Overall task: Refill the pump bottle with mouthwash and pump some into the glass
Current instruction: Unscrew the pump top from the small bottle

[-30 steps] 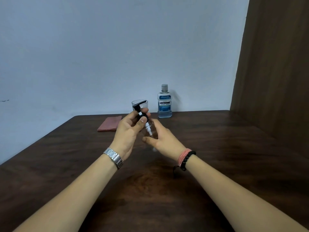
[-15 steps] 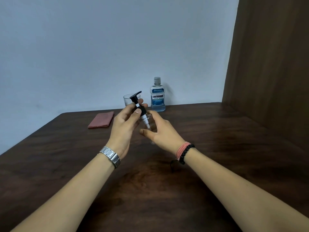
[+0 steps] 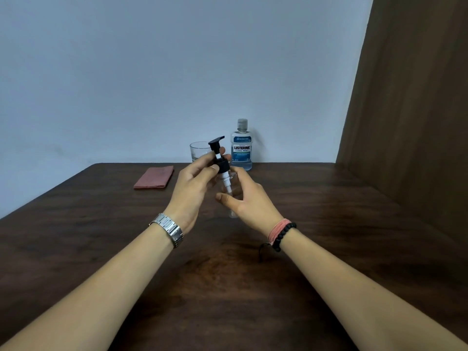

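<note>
A: Grip first. Left hand point(image 3: 195, 181) pinches the black collar of the pump head point(image 3: 219, 158), fingertips curled round it. Right hand point(image 3: 247, 198) wraps the clear pump bottle point(image 3: 231, 196), thumb across the front, base looks to sit on the table point(image 3: 101, 249).

B: Pump off or on?

A: Lifted and tilted, collar at or just above the neck, white dip tube still down inside the bottle. Can't tell if the thread is fully free. I'd call the step: take the pump out.

B: How to do it well?

A: Keep the right hand firm so the bottle stays upright, draw the head straight up along the tube line till the tube clears the neck, no sideways drag. Then lay it somewhere clean, maybe near the folded pink cloth point(image 3: 154, 177).

B: Rest of it?

A: Mouthwash bottle point(image 3: 241, 148) capped, at the far edge by the wall, glass point(image 3: 198, 150) just left of it, behind the hands. Nothing poured yet, bottle looks empty.
</note>
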